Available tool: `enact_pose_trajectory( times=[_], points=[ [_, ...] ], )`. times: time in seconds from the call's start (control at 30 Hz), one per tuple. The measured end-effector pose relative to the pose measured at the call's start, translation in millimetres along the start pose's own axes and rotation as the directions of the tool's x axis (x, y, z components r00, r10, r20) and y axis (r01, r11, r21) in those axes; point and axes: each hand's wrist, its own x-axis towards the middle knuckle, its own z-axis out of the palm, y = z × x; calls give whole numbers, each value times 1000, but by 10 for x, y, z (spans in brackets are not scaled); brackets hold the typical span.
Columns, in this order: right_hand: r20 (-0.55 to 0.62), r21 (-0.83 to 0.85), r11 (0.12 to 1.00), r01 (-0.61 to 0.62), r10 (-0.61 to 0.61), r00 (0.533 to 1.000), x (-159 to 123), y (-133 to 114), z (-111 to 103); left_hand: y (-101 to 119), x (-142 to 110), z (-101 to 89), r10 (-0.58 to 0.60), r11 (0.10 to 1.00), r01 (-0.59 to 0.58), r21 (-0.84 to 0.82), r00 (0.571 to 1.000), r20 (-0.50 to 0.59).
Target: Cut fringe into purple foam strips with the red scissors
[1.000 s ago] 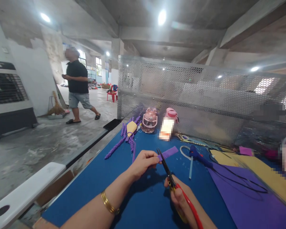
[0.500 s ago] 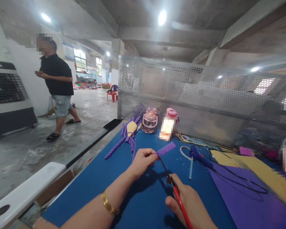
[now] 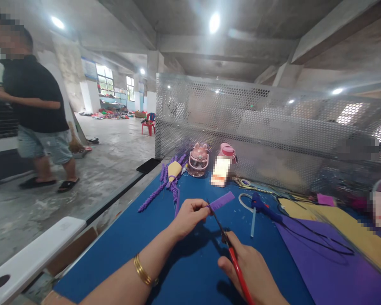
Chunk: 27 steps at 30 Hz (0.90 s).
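Between thumb and fingers, my left hand [image 3: 192,215] pinches one end of a short purple strip [image 3: 222,201], which looks like foam or felt and has small cuts along its lower edge. My right hand [image 3: 250,267] is closed around red-handled scissors [image 3: 236,264]. Their dark blades meet the strip right beside my left fingertips. Farther back on the blue tabletop [image 3: 120,250] lies a bundle of purple braided stems [image 3: 155,197] with a yellow wrap [image 3: 174,170].
A blue glue gun [image 3: 266,208] with its cord lies to the right, near purple [image 3: 324,258] and yellow sheets [image 3: 339,220]. Pink bottles [image 3: 198,161] and a lit phone [image 3: 220,171] stand before a perforated metal panel [image 3: 209,114]. A person [image 3: 34,101] walks at left.
The person at left has moved further left and nearer. My hands, the strip and the scissors stay almost in place, with the blades shifted slightly against the strip.
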Motion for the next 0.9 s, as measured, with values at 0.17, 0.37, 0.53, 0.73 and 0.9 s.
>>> enact_pose_trajectory(
  times=[0.17, 0.37, 0.53, 0.73, 0.9],
  points=[
    [-20, 17, 1000, 24, -23, 1000, 11, -4, 1, 4, -6, 4, -3, 999, 3, -37, 1000, 1],
    [23, 61, 998, 20, -21, 1000, 8, -21, -24, 2, -8, 4, -10, 999, 10, -47, 1000, 1],
    [47, 99, 995, 10, -15, 999, -4, -12, -18, 16, -14, -6, -21, 997, 22, -67, 1000, 16],
    [7, 19, 999, 38, -38, 999, 12, -4, 15, -6, -7, -18, -27, 997, 28, -66, 999, 21],
    [-65, -38, 997, 65, -68, 996, 16, 1, 30, -3, -7, -10, -16, 999, 17, -38, 1000, 17]
  ],
)
